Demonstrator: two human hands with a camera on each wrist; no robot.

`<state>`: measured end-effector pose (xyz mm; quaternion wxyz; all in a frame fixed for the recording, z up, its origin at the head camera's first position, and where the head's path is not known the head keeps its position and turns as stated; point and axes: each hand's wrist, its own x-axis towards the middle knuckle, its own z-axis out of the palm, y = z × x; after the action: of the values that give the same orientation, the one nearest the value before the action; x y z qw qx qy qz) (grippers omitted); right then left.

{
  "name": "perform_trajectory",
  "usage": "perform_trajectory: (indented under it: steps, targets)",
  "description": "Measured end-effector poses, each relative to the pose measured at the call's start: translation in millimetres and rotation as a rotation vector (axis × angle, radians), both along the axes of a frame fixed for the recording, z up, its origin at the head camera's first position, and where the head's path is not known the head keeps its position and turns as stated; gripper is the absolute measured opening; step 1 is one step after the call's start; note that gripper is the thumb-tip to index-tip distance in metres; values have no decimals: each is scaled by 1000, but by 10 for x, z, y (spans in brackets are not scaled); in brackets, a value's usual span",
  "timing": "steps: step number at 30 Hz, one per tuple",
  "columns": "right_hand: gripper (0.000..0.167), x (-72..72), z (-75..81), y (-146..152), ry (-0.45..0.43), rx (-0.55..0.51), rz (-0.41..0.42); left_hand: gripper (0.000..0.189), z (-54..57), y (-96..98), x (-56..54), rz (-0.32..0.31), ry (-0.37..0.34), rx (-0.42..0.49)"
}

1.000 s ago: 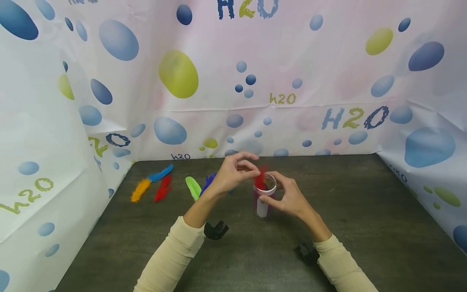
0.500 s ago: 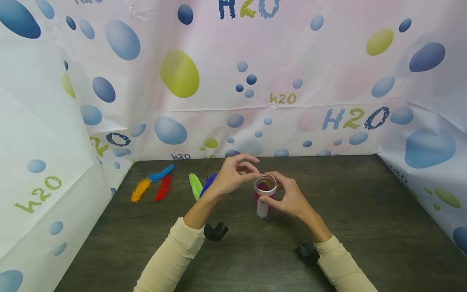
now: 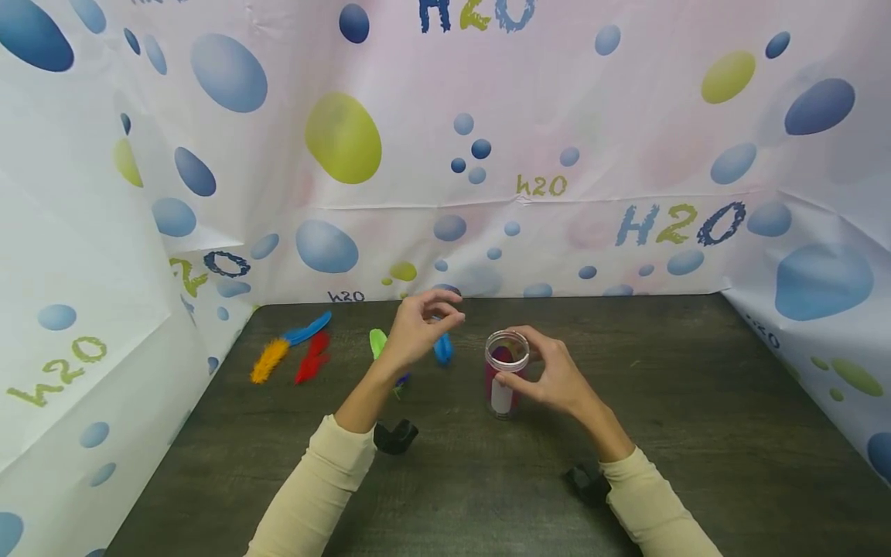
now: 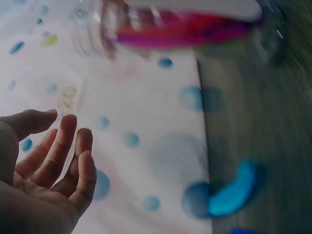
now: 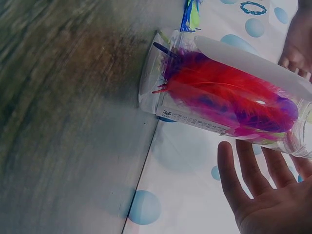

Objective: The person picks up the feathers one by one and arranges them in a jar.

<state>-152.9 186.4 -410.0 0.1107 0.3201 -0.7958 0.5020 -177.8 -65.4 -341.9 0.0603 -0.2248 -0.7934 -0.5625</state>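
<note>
A clear jar (image 3: 501, 391) with a white label stands upright on the dark table. Red, purple and pink feathers (image 5: 229, 92) fill it in the right wrist view. My right hand (image 3: 553, 371) holds the jar near its open rim, thumb in front and fingers behind. Left of the jar, my left hand (image 3: 414, 329) hovers with loosely bent fingers and nothing between them; the left wrist view shows the same bare hand (image 4: 53, 170). A blue feather (image 3: 443, 350) lies on the table just beyond it. Under the left wrist, a green feather (image 3: 378, 341) is partly hidden.
Farther left on the table (image 3: 626, 433) lie an orange feather (image 3: 267, 361), a blue feather (image 3: 308, 331) and a red feather (image 3: 311, 358). A white backdrop (image 3: 592, 116) with printed drops rises behind and at both sides. Black wrist mounts (image 3: 395, 437) hang below the wrists.
The red feather pinched by my left hand has gone down into the jar. That hand has then moved left, away from the rim, uncovering the blue feather. My right hand stays on the jar.
</note>
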Motion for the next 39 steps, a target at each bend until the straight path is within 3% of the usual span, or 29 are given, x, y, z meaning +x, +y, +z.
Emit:
perform_trajectory:
  steps: [10, 16, 26, 32, 39]
  targets:
    - [55, 23, 22, 7, -11, 12, -17, 20, -209, -279, -174, 260, 88, -106]
    - [55, 21, 18, 10, -15, 4, -14, 19, -327, -366, -258, 345, 145, -193]
    - [55, 3, -1, -3, -22, -1, -3, 22, -535, -499, -391, 423, 30, -363]
    - [56, 12, 17, -3, -23, 5, -5, 36, -642, -525, -428, 478, -43, -491]
    - [55, 27, 23, 9, -21, 5, -5, 45, -736, -534, -469, 494, -123, -563]
